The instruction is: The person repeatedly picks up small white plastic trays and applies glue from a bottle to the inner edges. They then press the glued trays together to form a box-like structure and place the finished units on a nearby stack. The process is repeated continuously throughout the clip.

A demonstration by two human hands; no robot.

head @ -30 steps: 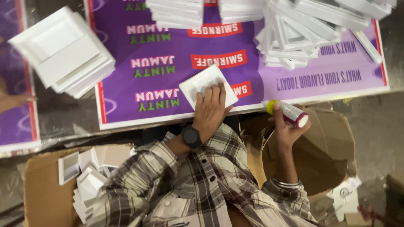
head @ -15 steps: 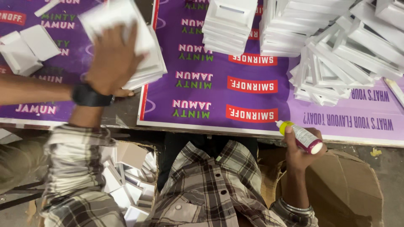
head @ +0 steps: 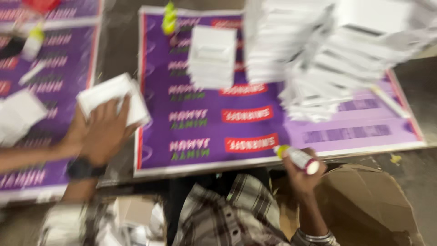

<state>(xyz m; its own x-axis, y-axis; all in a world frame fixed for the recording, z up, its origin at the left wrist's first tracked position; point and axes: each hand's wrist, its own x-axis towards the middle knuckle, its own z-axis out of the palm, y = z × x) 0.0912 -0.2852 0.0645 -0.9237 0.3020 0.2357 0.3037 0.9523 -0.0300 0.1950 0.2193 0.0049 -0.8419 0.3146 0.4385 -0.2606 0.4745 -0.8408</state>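
Observation:
My left hand (head: 101, 132) lies flat on a stack of white folded cards (head: 114, 98) at the left edge of a purple printed sheet (head: 255, 127); a dark watch sits on that wrist. My right hand (head: 300, 171) is closed around a white glue tube (head: 298, 158) with a yellow-green neck, held at the sheet's near edge. The frame is blurred by motion.
Tall stacks of white cards (head: 327, 54) fill the sheet's far right, with a smaller stack (head: 211, 57) at its middle. A second purple sheet (head: 41, 91) lies at left with loose cards and glue bottles (head: 169, 18). An open cardboard box (head: 364, 205) sits at lower right.
My left hand carried the white cards from the sheet's middle out to the stack at the left and pressed down on it. My right hand kept the glue tube in place.

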